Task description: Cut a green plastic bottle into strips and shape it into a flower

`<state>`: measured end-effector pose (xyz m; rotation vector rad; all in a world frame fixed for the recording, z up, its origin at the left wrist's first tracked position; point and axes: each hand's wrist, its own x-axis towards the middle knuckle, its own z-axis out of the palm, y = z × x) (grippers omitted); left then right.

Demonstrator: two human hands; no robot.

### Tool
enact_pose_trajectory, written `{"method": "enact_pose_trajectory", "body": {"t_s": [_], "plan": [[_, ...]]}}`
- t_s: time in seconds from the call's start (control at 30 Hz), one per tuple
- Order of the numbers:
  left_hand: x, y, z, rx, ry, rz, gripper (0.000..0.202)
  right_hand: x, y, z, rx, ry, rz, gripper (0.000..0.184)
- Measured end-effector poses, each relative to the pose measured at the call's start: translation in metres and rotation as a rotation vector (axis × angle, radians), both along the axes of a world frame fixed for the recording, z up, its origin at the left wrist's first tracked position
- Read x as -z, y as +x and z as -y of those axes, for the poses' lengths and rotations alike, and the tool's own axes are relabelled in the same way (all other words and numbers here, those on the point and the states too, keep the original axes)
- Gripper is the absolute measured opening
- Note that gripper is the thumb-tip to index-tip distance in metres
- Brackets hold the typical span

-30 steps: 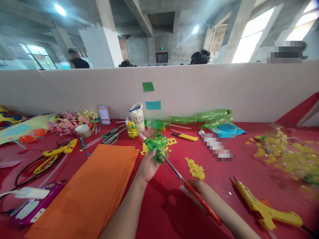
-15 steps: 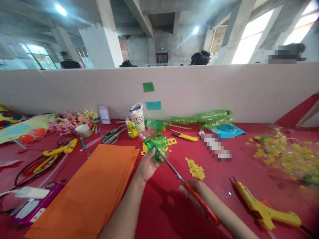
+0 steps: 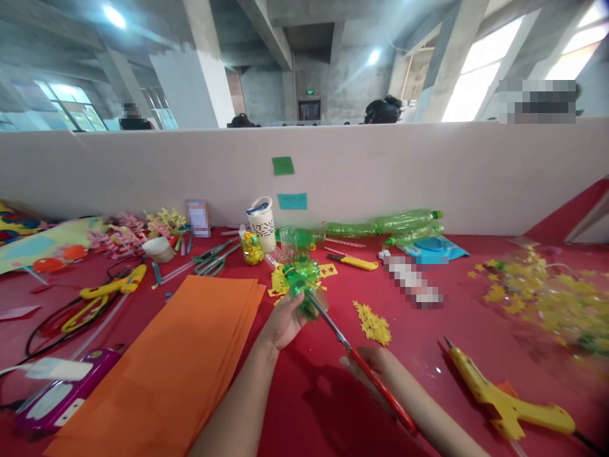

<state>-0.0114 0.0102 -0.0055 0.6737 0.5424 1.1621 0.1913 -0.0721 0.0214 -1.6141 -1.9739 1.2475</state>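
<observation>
My left hand (image 3: 287,320) is closed around a cut green plastic bottle piece (image 3: 297,282), held tilted above the red table. In my right hand (image 3: 375,368) is a pair of scissors with red handles (image 3: 387,397); their metal blades point up and left and meet the bottle piece. Whether the blades are parted cannot be made out. Behind the held piece lie more green bottle cuttings and yellow sheets with star cut-outs (image 3: 328,271). A small pile of yellow stars (image 3: 372,322) lies right of the blades.
Orange sheets (image 3: 166,355) lie at left, near a purple power strip (image 3: 71,390) and a yellow glue gun (image 3: 114,284). Another yellow glue gun (image 3: 504,393) lies at right. A yellow cutter knife (image 3: 359,263), green bottles (image 3: 404,222) and a white cup (image 3: 261,228) stand or lie farther back.
The green bottle piece has turned slightly in my left hand, its narrow end shifting right. My right hand and the scissors have hardly moved.
</observation>
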Motion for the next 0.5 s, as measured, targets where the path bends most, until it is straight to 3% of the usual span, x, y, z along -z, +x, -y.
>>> {"method": "enact_pose_trajectory", "body": {"t_s": [0.13, 0.3, 0.5], "plan": [[0.0, -0.001, 0.002, 0.028, 0.018, -0.024, 0.017, -0.002, 0.0, 0.003, 0.006, -0.023, 0.01, 0.048], [0.006, 0.004, 0.006, 0.142, 0.01, -0.075, 0.029, 0.006, 0.004, 0.005, 0.018, -0.005, -0.019, 0.048], [0.006, 0.005, 0.006, 0.129, 0.009, -0.082, 0.027, 0.006, 0.005, 0.0, 0.053, -0.025, 0.01, 0.049]]}}
